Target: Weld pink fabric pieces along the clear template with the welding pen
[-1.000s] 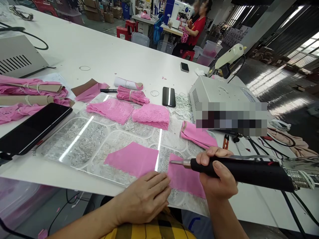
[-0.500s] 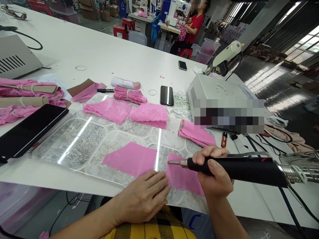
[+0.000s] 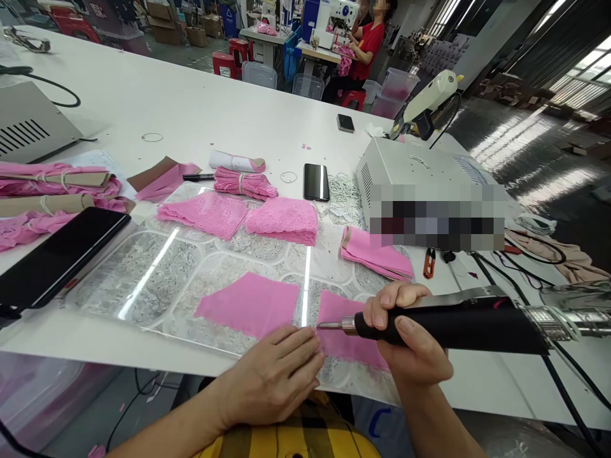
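In my right hand (image 3: 410, 337) is a black handheld tool (image 3: 477, 324) with a thin metal tip and a lever along its top; my fingers are wrapped round its body. The tip points left, at the left edge of a pink fabric piece (image 3: 341, 306), close to my left fingertips. My left hand (image 3: 281, 375) lies flat, palm down, fingers stretched out at that piece's lower left corner. Another pink fabric piece (image 3: 252, 302) lies just beyond it, with a narrow gap between the two. Both rest on a glossy patterned mat (image 3: 138, 273).
Pink lace stacks (image 3: 281, 219) and a folded pink stack (image 3: 375, 253) lie behind. A grey box-shaped machine (image 3: 415, 165) stands back right, beside white string (image 3: 344, 191) and a phone (image 3: 316, 182). A large black phone (image 3: 62, 254) lies left. Cables (image 3: 563, 381) run at right.
The tool's tip has moved slightly left and down, from over the right fabric piece to its left edge. My left hand stays in place. The view has shifted a little.
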{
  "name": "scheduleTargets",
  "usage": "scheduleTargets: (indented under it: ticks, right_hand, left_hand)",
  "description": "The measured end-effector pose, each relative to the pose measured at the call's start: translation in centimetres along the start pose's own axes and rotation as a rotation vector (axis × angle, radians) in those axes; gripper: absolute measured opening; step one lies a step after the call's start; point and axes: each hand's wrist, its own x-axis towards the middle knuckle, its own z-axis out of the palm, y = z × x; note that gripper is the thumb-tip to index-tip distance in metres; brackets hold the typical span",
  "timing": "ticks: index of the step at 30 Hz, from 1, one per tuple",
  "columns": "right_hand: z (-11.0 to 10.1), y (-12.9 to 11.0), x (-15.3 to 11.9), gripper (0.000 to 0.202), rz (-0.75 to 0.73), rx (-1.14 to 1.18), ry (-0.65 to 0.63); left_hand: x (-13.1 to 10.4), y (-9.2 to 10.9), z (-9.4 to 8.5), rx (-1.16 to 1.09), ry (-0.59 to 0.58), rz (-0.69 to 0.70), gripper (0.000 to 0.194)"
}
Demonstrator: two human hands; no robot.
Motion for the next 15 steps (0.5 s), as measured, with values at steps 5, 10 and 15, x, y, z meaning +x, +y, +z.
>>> scheduleTargets:
  ticks: [5, 10, 15]
  right_hand:
    - [0.2, 0.1, 0.0, 0.01, 0.003, -0.02, -0.001]
    - [0.3, 0.0, 0.0, 0.01, 0.001, -0.047, 0.0]
    - [-0.7, -1.2, 0.3, 0.012, -0.069, -0.061, 0.175]
  left_hand:
    - [0.1, 0.0, 0.0, -0.005, -0.004, -0.002, 0.024]
    - [0.2, 0.2, -0.4, -0.003, -0.005, -0.017, 0.023]
    - [0.2, 0.9, -0.7, 0.055, -0.014, 0.013, 0.021]
